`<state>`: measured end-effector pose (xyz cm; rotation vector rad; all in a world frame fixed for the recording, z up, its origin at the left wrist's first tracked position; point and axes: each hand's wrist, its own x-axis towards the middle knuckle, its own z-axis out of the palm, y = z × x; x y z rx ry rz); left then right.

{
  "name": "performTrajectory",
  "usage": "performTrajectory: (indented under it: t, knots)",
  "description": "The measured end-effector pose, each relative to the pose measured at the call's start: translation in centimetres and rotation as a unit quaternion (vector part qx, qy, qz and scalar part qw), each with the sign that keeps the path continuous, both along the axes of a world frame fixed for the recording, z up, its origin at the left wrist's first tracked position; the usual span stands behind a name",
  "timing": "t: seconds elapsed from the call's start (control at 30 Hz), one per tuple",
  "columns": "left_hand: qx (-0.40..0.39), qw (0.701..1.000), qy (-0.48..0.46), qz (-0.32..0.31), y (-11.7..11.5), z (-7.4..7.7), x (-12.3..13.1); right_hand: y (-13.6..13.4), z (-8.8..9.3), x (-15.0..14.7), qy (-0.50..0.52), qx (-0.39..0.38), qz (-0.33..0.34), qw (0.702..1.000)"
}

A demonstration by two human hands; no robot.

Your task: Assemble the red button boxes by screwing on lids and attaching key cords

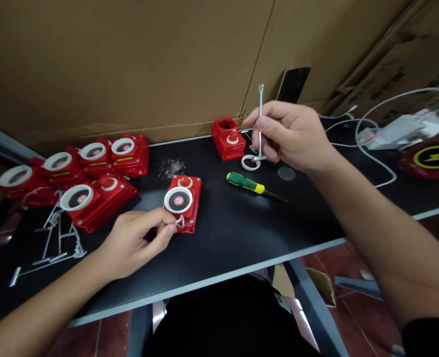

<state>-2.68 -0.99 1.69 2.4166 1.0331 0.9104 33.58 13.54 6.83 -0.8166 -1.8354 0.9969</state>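
My right hand (286,134) is raised above the table, its fingers closed round a small T-shaped metal hammer (260,119) held upright, crosspiece down. My left hand (141,240) pinches a whitish cord (181,221) at the lower edge of a red alarm box (193,201). That box lies face up, with a white ring (165,204) round a dark disc and a red knob above it. Below the right hand are a loose white ring (250,162), a green-and-yellow screwdriver (245,183) and a clear round disc (286,173).
Several similar red boxes (104,203) stand at the left, near more metal hammers with cords (58,238). Another red box (228,144), without a white ring, sits at the back. Crumbs (171,167) lie mid-table. White cables (379,168) and a power strip (390,130) are at the right.
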Motion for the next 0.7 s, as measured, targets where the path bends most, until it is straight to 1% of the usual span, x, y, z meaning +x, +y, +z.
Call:
performTrajectory:
  t: [0.07, 0.13, 0.2, 0.27, 0.3, 0.37, 0.43, 0.53, 0.6, 0.7]
  knots:
    - [0.003, 1.000, -0.001, -0.003, 0.1, -0.2, 0.0, 1.9, -0.2, 0.9, 0.000, 0.009, -0.049, 0.999]
    - [0.000, 1.000, 0.005, 0.005, 0.1, -0.2, 0.0, 3.5, -1.1, 1.8, 0.007, 0.031, -0.078, 0.996]
    - [0.000, 1.000, 0.012, 0.014, 0.0, 0.2, 0.1, 4.9, -2.5, 2.9, -0.009, 0.060, -0.121, 0.991]
    - [0.008, 1.000, 0.019, 0.014, -0.1, 0.7, 0.2, 6.0, -4.0, 4.1, -0.062, 0.108, -0.175, 0.977]
    - [0.014, 1.000, 0.022, 0.010, -0.1, 0.9, 0.3, 6.5, -4.7, 4.8, -0.078, 0.117, -0.199, 0.970]
    - [0.019, 0.999, 0.032, 0.000, -0.1, 1.1, 0.4, 7.5, -5.9, 5.8, -0.077, 0.098, -0.231, 0.965]
    - [0.020, 0.999, 0.038, -0.006, -0.1, 1.1, 0.5, 8.5, -6.8, 6.5, -0.040, 0.074, -0.244, 0.966]
    - [0.026, 0.999, 0.038, -0.006, -0.1, 0.9, 0.4, 9.6, -7.5, 6.9, 0.002, 0.083, -0.245, 0.966]
    - [0.035, 0.998, 0.041, -0.011, -0.1, 1.0, 0.4, 9.8, -7.9, 6.9, -0.009, 0.109, -0.241, 0.964]
    - [0.043, 0.997, 0.053, -0.018, -0.1, 1.7, 0.7, 9.7, -8.5, 6.8, -0.064, 0.149, -0.232, 0.959]
